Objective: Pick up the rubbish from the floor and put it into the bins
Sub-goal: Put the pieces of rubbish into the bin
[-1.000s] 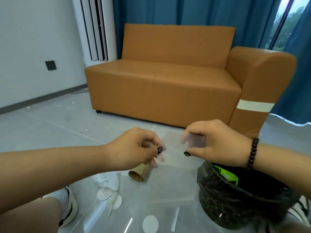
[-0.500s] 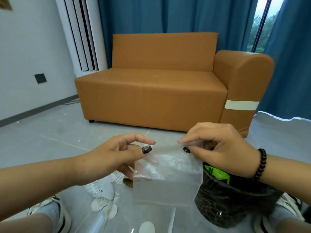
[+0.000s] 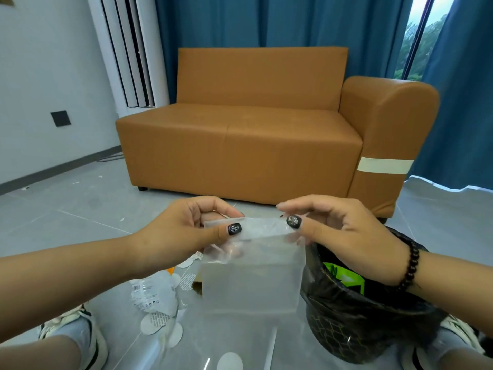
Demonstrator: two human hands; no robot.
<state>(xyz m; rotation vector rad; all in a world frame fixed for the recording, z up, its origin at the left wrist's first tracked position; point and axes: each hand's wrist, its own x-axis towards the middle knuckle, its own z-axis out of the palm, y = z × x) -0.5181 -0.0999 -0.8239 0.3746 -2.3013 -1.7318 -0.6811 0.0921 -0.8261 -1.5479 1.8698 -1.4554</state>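
Grey tiled floor [image 3: 80, 209] (paper scraps [image 3: 160, 319] strewn) before tan sofa [image 3: 240, 145], both hands' fingers [image 3: 234, 228] pinching clear bag [image 3: 253, 279].

Tan sofa [image 3: 240, 145], teal curtains [image 3: 266, 20], black gold-latticed bin [image 3: 344, 335], clear plastic bag [image 3: 253, 279].

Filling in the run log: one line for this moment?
left hand: pinches clear plastic bag | right hand: pinches it | bin: right of bag
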